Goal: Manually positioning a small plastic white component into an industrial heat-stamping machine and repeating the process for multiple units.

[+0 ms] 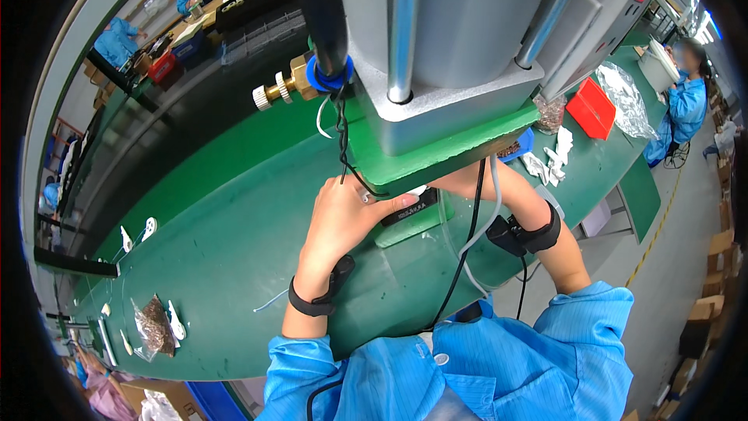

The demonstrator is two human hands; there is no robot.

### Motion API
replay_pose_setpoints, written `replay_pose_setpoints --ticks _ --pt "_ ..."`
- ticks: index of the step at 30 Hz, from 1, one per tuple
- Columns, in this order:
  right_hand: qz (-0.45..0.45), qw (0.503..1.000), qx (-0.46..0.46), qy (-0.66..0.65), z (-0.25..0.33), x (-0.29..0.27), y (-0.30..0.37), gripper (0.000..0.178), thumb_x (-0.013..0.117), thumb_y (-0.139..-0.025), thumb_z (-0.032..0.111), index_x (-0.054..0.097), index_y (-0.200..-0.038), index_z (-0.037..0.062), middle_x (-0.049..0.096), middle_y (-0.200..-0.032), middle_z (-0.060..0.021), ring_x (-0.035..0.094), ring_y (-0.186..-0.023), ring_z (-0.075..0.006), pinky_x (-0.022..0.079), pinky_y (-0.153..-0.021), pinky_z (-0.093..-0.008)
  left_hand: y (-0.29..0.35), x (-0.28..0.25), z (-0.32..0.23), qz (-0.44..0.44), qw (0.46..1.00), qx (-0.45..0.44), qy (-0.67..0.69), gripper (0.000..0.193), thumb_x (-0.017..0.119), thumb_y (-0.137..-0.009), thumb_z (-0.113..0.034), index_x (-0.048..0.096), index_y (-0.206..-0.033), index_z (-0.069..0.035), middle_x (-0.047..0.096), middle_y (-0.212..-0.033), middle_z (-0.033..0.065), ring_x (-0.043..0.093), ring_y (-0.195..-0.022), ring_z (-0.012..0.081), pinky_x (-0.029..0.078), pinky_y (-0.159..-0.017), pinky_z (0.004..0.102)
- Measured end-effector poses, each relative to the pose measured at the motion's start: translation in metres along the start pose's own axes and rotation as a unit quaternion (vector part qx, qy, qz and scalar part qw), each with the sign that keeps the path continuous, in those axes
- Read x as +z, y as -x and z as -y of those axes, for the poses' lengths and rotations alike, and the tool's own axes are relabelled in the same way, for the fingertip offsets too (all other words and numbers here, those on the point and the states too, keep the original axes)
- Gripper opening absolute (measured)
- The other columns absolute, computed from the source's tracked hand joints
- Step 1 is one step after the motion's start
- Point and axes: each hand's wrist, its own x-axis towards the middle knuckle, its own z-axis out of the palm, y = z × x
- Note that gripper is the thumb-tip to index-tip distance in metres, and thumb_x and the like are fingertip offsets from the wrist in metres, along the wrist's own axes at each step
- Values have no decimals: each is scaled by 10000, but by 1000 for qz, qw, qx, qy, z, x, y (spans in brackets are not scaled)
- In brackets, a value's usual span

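Note:
My left hand (343, 218) reaches under the green plate (444, 152) of a grey press (436, 109). Its fingers are bent, and its thumb lies along a black block (411, 209) on a green base (413, 230). A bit of white (419, 189) shows by the thumb tip; what the fingers close on is mostly hidden. From the other side my right hand (461, 181) comes in under the same plate, its fingers hidden behind the press. Both wrists wear black straps.
A bag of small brown parts (156, 326) and white plastic pieces (177, 321) lie on the green bench (226, 265) at left. At right are a red bin (592, 109), a blue tray (517, 145) and clear plastic bags (623, 97). Cables hang beside my right forearm. Co-workers sit farther off.

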Motion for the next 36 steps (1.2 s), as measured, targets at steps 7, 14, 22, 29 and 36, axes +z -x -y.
replay_pose_setpoints --ticks 7,14,22,29,36 --pt "12 1000 6 17 2 -1 -5 251 642 -765 224 615 -936 41 589 -731 -115 533 -642 -204 450 -614 -315 1 1 11 -3 1000 1 -20 378 751 -659 -378 678 -843 -56 564 -521 85 536 -448 216 412 -488 324" --pt "51 997 -29 44 7 -9 -8 251 620 -793 241 605 -969 63 607 -783 -119 546 -678 -237 452 -635 -337 3 2 6 -2 1000 -2 14 377 737 -677 -371 678 -915 -84 611 -591 109 589 -515 250 449 -532 331" --pt "51 998 26 19 21 -12 -4 197 612 -796 188 628 -952 69 632 -831 -92 568 -739 -199 468 -679 -324 4 1 1 -1 1000 -5 -3 369 726 -689 -373 673 -929 -98 606 -587 110 594 -529 261 445 -531 337" --pt "44 998 -4 45 5 -6 -5 188 618 -787 153 630 -945 50 630 -807 -77 584 -752 -178 472 -687 -306 6 0 -3 -5 999 -1 -52 363 717 -694 -393 656 -863 -77 566 -533 108 578 -509 271 426 -507 344" --pt "-94 993 -32 60 18 -19 18 229 648 -750 107 611 -954 9 612 -860 -108 586 -728 -176 479 -641 -300 6 -7 -1 24 997 12 -74 402 697 -726 -358 602 -963 -47 579 -576 129 583 -546 309 423 -521 369"
